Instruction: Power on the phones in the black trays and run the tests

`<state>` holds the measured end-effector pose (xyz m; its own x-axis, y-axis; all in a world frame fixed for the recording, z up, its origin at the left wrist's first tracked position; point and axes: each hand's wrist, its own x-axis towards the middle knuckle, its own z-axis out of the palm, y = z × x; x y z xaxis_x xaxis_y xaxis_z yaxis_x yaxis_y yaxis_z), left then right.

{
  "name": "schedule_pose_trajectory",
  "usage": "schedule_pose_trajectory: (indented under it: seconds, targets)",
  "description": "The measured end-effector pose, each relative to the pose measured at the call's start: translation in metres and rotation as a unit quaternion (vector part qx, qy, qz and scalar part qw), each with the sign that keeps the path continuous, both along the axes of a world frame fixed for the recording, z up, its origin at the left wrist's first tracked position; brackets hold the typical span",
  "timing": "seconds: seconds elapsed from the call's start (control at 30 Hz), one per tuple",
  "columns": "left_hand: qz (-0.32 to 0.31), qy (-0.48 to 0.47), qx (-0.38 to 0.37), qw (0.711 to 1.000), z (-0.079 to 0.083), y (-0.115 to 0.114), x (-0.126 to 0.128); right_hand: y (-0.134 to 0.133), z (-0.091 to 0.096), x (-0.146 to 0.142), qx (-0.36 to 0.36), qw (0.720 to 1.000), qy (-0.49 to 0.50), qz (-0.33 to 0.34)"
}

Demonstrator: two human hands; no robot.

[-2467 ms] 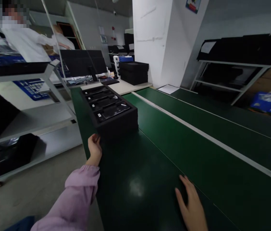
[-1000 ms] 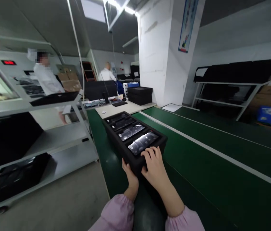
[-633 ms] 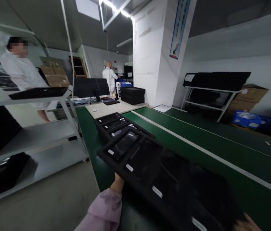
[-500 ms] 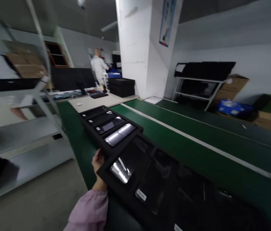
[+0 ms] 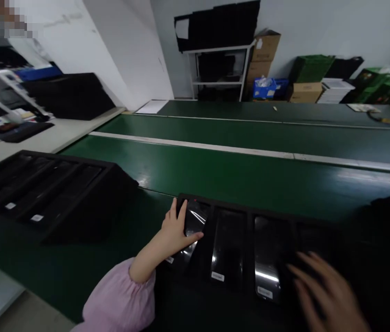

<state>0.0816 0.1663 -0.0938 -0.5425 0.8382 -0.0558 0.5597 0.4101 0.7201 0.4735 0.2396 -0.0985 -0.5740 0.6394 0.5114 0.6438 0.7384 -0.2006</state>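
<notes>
Head view: near tray (image 5: 231,204), black, lies on the green bench (image 5: 167,161) directly under and between both hands, with glossy dark panels set side by side in its slots.

Left hand (image 5: 175,233), pink sleeve (image 5: 121,297) at the wrist, is at the tray's left end. Thumb and fingers are spread across the leftmost panel (image 5: 195,218), fingertips toward its far left edge, thumb by its right side; cannot tell whether it is gripped or only touched.

Right hand (image 5: 335,295) is blurred, its fingers loosely extended and apart near the tray's right part, just right of the third panel (image 5: 267,249). Nothing visible in its grasp; contact with the tray cannot be told.

Second panel (image 5: 227,242) lies between the hands, white label at its near end. Left tray (image 5: 112,198), also black, sits on the bench, apart from both hands.
</notes>
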Motion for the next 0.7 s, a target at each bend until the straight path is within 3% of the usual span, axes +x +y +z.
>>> schedule_pose_trajectory:
  seconds: [0.07,0.2,0.3,0.5,0.7]
  targets:
    - [-0.019,0.032,-0.043,0.998,-0.003,0.009,0.004,-0.015,-0.002,-0.047,0.006,0.998,0.002,0.056]
    - [-0.024,0.163,-0.069,0.984,-0.006,0.009,0.010,-0.035,-0.004,-0.107,-0.031,0.999,0.005,0.006]
    - [-0.020,0.249,-0.044,0.967,-0.014,0.006,0.012,-0.038,-0.006,-0.116,-0.066,0.998,0.010,-0.002]
    - [-0.055,0.369,-0.012,0.928,-0.032,-0.004,0.021,-0.038,-0.007,-0.132,-0.052,0.998,-0.027,-0.012]
    - [-0.059,0.376,0.002,0.925,-0.030,-0.012,0.045,-0.037,-0.011,-0.147,-0.100,0.994,-0.019,-0.028]
